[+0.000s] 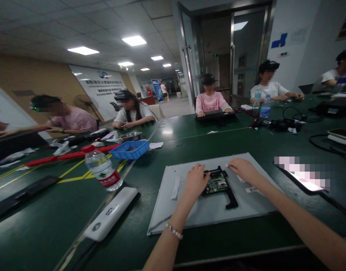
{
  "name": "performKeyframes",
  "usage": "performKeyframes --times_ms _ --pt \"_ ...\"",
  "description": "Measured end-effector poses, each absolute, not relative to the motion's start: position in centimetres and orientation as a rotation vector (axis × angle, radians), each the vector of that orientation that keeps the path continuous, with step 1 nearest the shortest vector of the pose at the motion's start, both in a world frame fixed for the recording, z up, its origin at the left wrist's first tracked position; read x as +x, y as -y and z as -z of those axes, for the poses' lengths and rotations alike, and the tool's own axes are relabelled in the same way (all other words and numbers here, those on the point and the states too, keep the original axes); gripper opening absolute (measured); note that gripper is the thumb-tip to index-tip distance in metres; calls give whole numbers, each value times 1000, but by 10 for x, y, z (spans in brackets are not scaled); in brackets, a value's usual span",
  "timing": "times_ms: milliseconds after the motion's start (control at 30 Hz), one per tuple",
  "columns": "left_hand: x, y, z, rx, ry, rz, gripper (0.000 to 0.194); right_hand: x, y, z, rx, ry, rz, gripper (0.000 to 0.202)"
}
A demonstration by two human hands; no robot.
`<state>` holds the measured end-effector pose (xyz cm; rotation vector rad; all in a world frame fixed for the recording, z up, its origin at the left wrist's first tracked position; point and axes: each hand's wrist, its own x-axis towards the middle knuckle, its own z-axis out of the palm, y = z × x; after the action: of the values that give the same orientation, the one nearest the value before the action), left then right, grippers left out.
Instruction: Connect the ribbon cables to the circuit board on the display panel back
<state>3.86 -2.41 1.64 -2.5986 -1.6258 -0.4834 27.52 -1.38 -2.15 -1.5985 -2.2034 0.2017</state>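
Had two bare forearms (165,246) stretched in from the bottom edge, with a beaded bracelet (173,230) round the left wrist. Rested the left hand (195,180) at the left side of a green circuit board (216,184), fingers slightly bent, thumb towards the board's upper edge; could not tell whether gripping it or only touching. Held the right hand (242,170) low, just right of the upper end of the black bracket (231,205), fingertips close together by a small white piece (227,165); could not tell whether clamped on it. Saw board and bracket lying together near the middle of a grey panel (207,214), flat on the green table (232,241). Noted a white strip (175,188) on the panel, left of the left hand. Found a white power bank (112,214) left of the panel, a red-capped bottle (103,173) just beyond, then a blue tray (133,154). Spotted a lit phone (303,177) to the right, and across the table a person in pink (211,101).
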Motion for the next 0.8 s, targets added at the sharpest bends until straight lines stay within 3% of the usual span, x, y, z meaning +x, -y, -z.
performKeyframes --times_ms 200,800 --pt "26 17 6 -2684 1585 556 25 275 16 20 -1667 2207 -158 26" --pt "27 12 11 -2745 1518 595 26 269 15 22 -1677 2180 -27 25"
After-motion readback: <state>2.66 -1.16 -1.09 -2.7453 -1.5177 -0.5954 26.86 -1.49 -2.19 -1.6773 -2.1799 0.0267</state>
